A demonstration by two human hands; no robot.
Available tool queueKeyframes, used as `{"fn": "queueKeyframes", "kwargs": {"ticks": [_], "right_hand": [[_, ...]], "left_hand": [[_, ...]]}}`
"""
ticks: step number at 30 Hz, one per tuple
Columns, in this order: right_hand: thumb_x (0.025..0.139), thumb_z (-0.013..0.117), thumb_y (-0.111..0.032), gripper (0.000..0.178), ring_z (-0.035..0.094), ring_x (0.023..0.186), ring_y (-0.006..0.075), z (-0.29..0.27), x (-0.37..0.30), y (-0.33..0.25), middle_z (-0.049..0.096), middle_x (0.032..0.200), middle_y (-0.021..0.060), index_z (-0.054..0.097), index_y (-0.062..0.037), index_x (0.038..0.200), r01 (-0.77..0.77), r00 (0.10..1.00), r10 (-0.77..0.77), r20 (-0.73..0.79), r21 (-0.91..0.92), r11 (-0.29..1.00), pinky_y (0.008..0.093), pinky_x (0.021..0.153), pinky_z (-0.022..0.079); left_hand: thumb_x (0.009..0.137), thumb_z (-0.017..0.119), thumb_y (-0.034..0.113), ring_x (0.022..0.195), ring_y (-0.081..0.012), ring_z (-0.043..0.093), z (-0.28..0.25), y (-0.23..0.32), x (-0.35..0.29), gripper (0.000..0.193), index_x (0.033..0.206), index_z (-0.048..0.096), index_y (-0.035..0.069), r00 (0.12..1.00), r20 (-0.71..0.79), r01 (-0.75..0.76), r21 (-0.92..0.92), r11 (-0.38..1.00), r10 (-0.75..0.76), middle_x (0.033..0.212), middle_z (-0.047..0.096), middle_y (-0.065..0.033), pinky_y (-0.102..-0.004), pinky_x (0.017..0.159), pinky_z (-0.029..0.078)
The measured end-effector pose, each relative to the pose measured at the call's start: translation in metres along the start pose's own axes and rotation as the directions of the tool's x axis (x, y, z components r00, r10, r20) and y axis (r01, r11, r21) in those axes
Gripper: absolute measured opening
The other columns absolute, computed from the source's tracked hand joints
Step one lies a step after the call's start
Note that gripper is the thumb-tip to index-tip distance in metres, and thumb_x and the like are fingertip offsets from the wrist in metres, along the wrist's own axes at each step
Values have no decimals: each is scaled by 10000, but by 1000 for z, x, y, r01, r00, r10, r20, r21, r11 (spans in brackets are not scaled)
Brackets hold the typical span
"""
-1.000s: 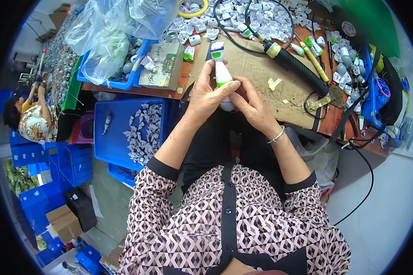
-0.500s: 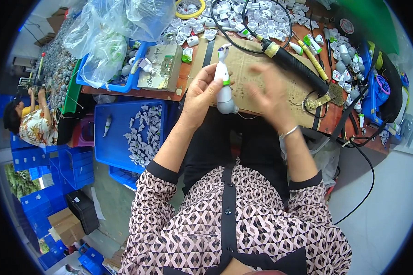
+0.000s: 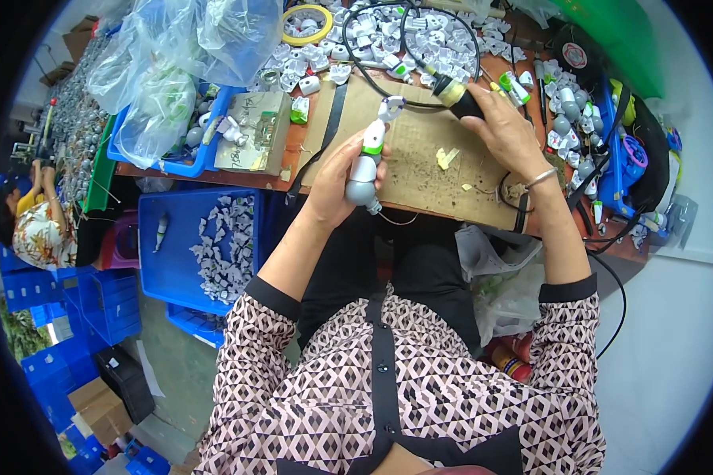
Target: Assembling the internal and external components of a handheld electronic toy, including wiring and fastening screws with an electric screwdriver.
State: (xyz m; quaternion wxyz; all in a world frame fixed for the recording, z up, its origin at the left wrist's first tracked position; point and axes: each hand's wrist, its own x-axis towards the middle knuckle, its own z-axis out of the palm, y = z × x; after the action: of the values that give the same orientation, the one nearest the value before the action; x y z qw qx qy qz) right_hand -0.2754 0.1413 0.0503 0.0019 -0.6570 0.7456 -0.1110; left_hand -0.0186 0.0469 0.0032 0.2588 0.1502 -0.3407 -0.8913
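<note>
My left hand [image 3: 330, 184] is closed round a white and grey plastic gadget [image 3: 363, 169] with a green band. Its rounded grey end points down toward me, and a small white hooked piece [image 3: 390, 107] sticks out at the top. My right hand [image 3: 513, 136] wraps a black cylindrical electric screwdriver [image 3: 469, 106], whose taped yellowish front points up and left. Most of the screwdriver's body is hidden under that hand. Beneath both lies a cardboard sheet [image 3: 412, 186] on the bench, with a torn yellowish scrap [image 3: 447, 159] on it.
White plastic parts [image 3: 444, 39] are heaped at the back, beside a yellow tape roll [image 3: 307, 25] and a black cable [image 3: 345, 36]. A box [image 3: 249, 131] and a bagged blue bin [image 3: 119, 150] stand left. Below sits a blue tray [image 3: 154, 265] of parts. Another person [image 3: 47, 229] works far left.
My right hand has moved from open above the cardboard onto the screwdriver and closed round it. The gadget in my left hand is tilted more. The whole view has shifted slightly.
</note>
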Motion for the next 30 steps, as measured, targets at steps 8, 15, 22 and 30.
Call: {"fn": "queueKeyframes", "kwargs": {"ticks": [8, 15, 22, 30], "right_hand": [[977, 390, -399, 456, 539, 778, 88, -86, 15, -42, 582, 1005, 86, 495, -23, 1213, 130, 937, 240, -253, 892, 433, 222, 669, 444], [892, 491, -515, 642, 540, 823, 205, -74, 25, -74, 538, 1028, 132, 443, 30, 1226, 542, 790, 305, -532, 839, 58, 323, 697, 457], [766, 518, -708, 834, 564, 833, 236, -67, 38, -80, 548, 948, 125, 495, 57, 1098, 649, 750, -41, -660, 746, -148, 344, 704, 469], [772, 601, -620, 838, 571, 571, 172, -73, 53, -154, 559, 750, 130, 376, 34, 1246, 494, 631, 536, -561, 823, 280, 248, 536, 492]], "left_hand": [[842, 656, 252, 833, -92, 522, 12, -11, 12, 524, 1256, 435, 20, 998, -49, -2, 546, 838, 34, 961, 535, -52, -239, 701, 439], [837, 649, 266, 903, -156, 533, 22, -12, 14, 545, 1266, 424, 16, 979, 71, -169, 816, 553, 193, 1023, 563, -90, -282, 797, 430], [936, 426, 225, 701, -124, 564, 9, -8, 19, 457, 1315, 334, -13, 994, 92, 50, 135, 990, -63, 1006, 577, -115, -239, 626, 470], [886, 430, 206, 726, -128, 555, 5, -4, 20, 438, 1258, 384, -19, 987, 91, 120, 109, 987, -130, 958, 544, -84, -270, 643, 468]]}}
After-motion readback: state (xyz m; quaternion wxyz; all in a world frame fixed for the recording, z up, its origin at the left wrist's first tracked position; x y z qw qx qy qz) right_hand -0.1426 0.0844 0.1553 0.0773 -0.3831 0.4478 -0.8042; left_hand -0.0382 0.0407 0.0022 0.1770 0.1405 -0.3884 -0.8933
